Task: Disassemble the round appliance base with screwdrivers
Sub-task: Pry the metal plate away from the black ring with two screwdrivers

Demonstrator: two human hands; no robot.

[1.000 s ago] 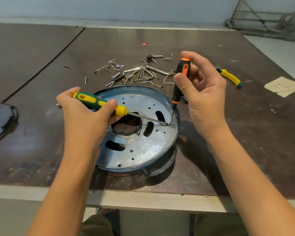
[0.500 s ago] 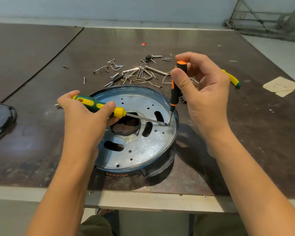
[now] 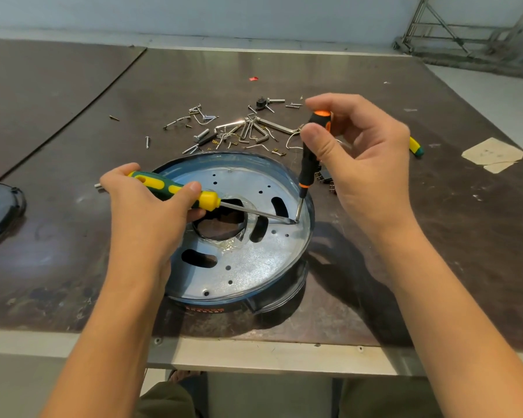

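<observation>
black screwdriver (image 3: 307, 171) more upright, right fingers (image 3: 320, 141) regripped

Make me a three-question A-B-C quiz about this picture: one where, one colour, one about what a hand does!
1. Where do both screwdriver tips touch the round base? A) centre hole B) near its right rim C) underneath
2. What colour handle is in the left hand? A) red B) black-orange C) yellow-green
3. What does the right hand do? A) pinches a screwdriver B) lies flat C) holds pliers
Answers: B, the tips meet by the right rim; C, that hand grips the yellow-green screwdriver; A, it pinches the black-orange screwdriver.
</observation>
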